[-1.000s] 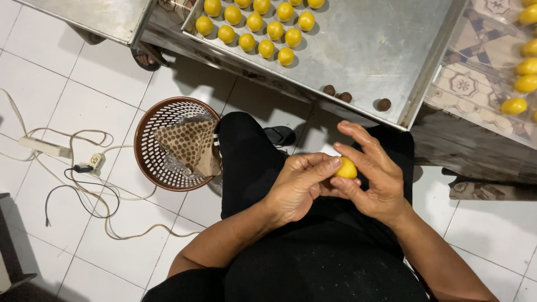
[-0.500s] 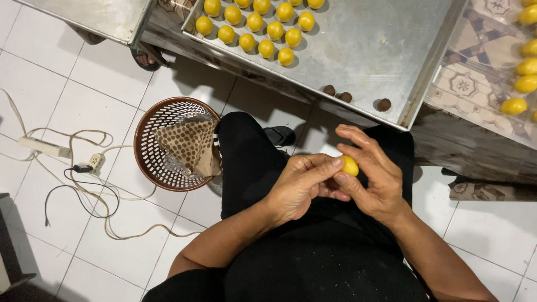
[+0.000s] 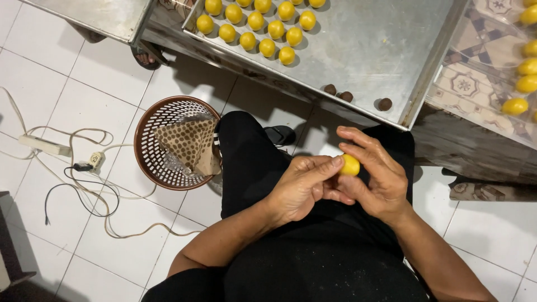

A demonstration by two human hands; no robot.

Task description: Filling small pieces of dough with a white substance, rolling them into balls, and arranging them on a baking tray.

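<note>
Pinched between both hands, a small yellow dough ball (image 3: 350,165) is held above the lap of the seated person. It is pressed by the fingertips of the left hand (image 3: 302,187) from one side, while the right hand (image 3: 376,176) is curled around it from the other, so each grip is closed on the ball. Both hands are met just below the near edge of a metal tray (image 3: 386,50).

On that tray, at its far left part, rows of yellow balls (image 3: 263,28) are laid out in neat lines. Three small dark brown balls (image 3: 347,96) are found near the tray's front edge, well apart from the yellow rows. To the right of the tray, more yellow pieces (image 3: 523,84) are seen under a clear sheet over patterned tiles.

Left of the tray and lower down, a brown plastic basket (image 3: 151,162) is set on the white tiled floor (image 3: 67,100), with a dotted brown paper (image 3: 187,142) lying inside it. Further left of the basket, white and black cables (image 3: 84,168) are strewn over the floor.
</note>
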